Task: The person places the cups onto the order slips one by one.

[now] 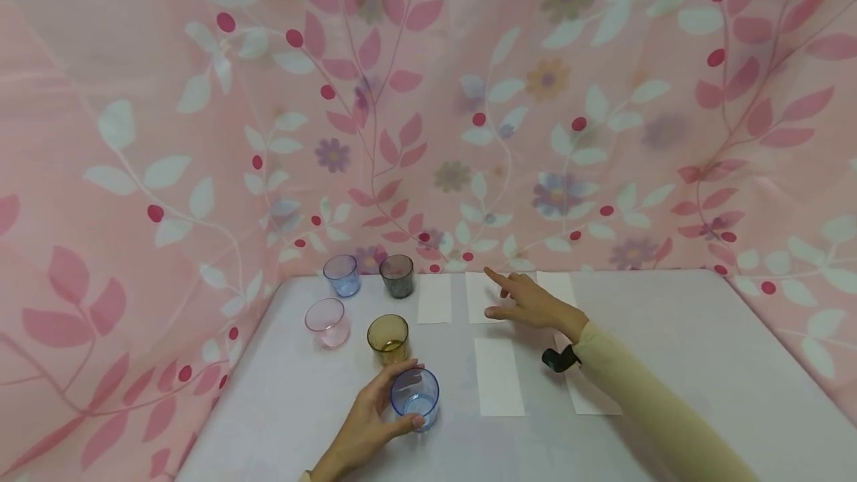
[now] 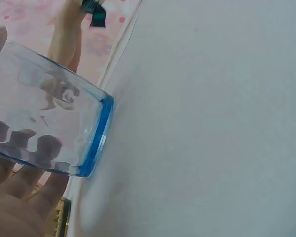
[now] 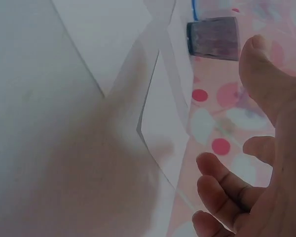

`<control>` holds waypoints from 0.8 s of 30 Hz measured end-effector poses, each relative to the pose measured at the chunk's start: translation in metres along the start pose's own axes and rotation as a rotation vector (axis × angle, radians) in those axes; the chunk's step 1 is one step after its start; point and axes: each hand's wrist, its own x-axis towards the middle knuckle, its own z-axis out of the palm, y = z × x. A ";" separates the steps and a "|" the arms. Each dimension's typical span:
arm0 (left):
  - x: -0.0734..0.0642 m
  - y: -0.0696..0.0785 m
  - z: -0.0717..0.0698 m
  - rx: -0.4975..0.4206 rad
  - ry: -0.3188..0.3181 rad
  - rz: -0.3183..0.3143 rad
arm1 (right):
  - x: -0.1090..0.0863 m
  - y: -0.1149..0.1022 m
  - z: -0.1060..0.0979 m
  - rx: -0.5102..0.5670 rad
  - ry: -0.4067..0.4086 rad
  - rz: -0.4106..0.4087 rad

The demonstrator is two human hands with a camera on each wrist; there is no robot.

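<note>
My left hand (image 1: 361,419) holds a clear blue glass (image 1: 422,406) from its left side, thumb at the near side and fingers around the far side. In the left wrist view the glass's thick blue base (image 2: 97,138) is close over the white tabletop. My right hand (image 1: 532,303) is over the white paper sheets at the back, index finger pointing out, thumb spread, the other fingers loosely bent and nothing held. The right wrist view shows its thumb (image 3: 259,64) apart from the fingers, with a paper sheet (image 3: 165,126) beneath.
Left of the papers stand an amber glass (image 1: 388,337), a pink glass (image 1: 328,324), another blue glass (image 1: 343,277) and a grey glass (image 1: 398,279). Several white sheets lie in two rows, one near sheet (image 1: 499,378) right of the held glass. A floral curtain (image 1: 428,95) rises behind the table.
</note>
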 end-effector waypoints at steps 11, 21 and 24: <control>-0.001 -0.016 0.001 -0.121 -0.040 0.096 | 0.062 -0.009 0.035 -0.182 -0.082 0.013; 0.001 -0.018 -0.003 -0.114 -0.053 0.104 | 0.078 -0.009 0.045 -0.185 -0.135 0.072; 0.001 -0.016 -0.005 -0.108 -0.052 0.106 | 0.081 -0.010 0.047 -0.202 -0.149 0.078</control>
